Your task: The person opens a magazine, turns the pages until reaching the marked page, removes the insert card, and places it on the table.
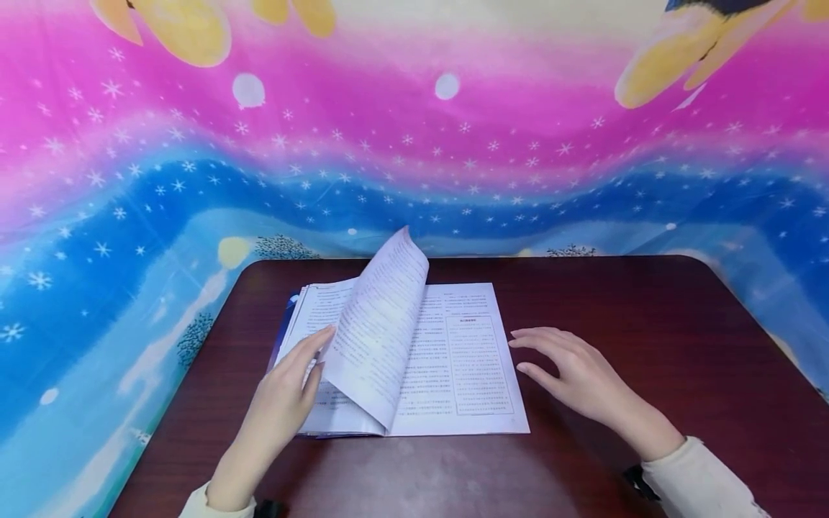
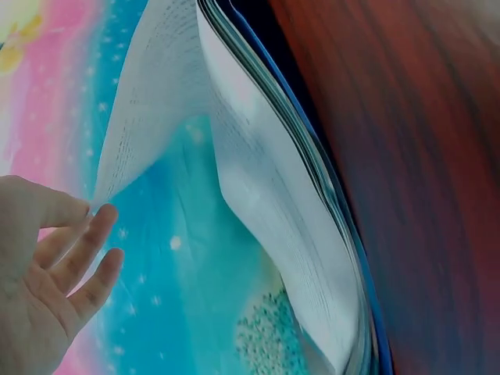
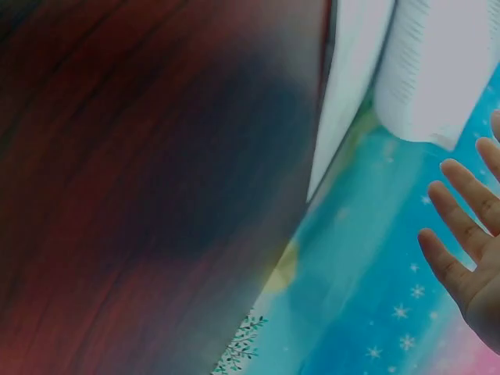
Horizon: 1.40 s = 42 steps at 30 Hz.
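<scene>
An open paperback book point(image 1: 479, 360) of printed text lies on the table, with a dark blue cover showing at its left edge. One page point(image 1: 382, 324) stands curved up over the spine and leans to the left. My left hand point(image 1: 285, 396) pinches the edge of this page; in the left wrist view, the thumb and a finger of the left hand point(image 2: 62, 266) meet at the page's corner point(image 2: 129, 148). Just off the book's right edge hovers my right hand point(image 1: 576, 370), its fingers loosely extended and holding nothing. Spread fingers of the right hand point(image 3: 469, 234) show in the right wrist view.
The dark reddish-brown wooden table point(image 1: 622, 309) extends on both sides of the book. A pink and blue patterned cloth point(image 1: 401, 151) with snowflakes hangs behind the table and along its sides.
</scene>
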Available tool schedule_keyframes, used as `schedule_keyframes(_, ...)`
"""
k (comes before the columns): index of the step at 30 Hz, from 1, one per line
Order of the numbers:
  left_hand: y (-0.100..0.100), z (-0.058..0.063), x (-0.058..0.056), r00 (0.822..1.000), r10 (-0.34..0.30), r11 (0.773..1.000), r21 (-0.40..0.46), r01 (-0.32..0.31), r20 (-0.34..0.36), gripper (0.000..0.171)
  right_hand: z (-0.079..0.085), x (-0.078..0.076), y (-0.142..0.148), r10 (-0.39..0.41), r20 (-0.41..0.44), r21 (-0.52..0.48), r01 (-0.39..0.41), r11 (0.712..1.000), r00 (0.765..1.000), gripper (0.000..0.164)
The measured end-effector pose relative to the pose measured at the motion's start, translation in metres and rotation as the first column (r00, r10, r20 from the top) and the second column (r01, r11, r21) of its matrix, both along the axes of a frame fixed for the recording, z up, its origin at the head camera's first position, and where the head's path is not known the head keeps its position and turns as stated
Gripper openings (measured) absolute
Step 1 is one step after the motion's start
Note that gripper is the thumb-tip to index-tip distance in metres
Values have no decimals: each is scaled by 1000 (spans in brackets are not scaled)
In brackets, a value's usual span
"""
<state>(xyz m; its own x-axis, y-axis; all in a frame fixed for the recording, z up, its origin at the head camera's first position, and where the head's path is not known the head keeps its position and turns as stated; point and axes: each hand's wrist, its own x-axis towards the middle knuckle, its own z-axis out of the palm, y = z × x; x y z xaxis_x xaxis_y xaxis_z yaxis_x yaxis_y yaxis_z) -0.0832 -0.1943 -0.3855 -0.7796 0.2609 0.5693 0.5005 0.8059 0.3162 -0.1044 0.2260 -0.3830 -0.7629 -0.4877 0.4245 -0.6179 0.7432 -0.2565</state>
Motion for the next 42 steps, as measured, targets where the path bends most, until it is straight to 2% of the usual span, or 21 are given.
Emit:
schedule_keyframes(5, -15, -1, 7, 994, 83, 997, -7, -83, 76, 70, -5, -1, 2, 20, 24, 32, -21, 999, 1000, 34)
schedule_keyframes(9, -28, -1, 10, 988, 109, 994, -27, -107, 113, 73, -9, -1, 4, 40, 73, 65, -45, 997, 997, 32)
schedule_keyframes(14, -44, -3, 12, 984, 105, 994, -52, -98, 141, 67, -12, 0, 5, 51, 176, 114, -71, 991, 983, 33)
schedule_keyframes(20, -56, -9, 17, 973, 100, 993, -90, -83, 209, 60, -16, 1, 5, 77, 204, 148, -108, 983, 976, 35)
schedule_keyframes(28, -67, -17, 21, 930, 119, 987, -143, -72, 349, 62, -23, 2, 7, 104, 205, 164, -139, 977, 973, 37)
schedule_keyframes(32, -70, -20, 19, 903, 147, 980, -185, -76, 405, 60, -27, 3, 7, 112, 221, 161, -150, 976, 969, 38)
schedule_keyframes(34, -72, -22, 18, 895, 152, 977, -200, -72, 419, 59, -28, 5, 7, 106, 241, 163, -148, 975, 965, 40)
schedule_keyframes(36, -74, -23, 16, 892, 153, 974, -216, -65, 425, 58, -28, 6, 7, 88, 272, 174, -139, 975, 958, 42)
schedule_keyframes(42, -76, -27, 12, 902, 149, 955, -297, -24, 406, 60, -30, 10, 7, 12, 365, 223, -100, 970, 931, 57)
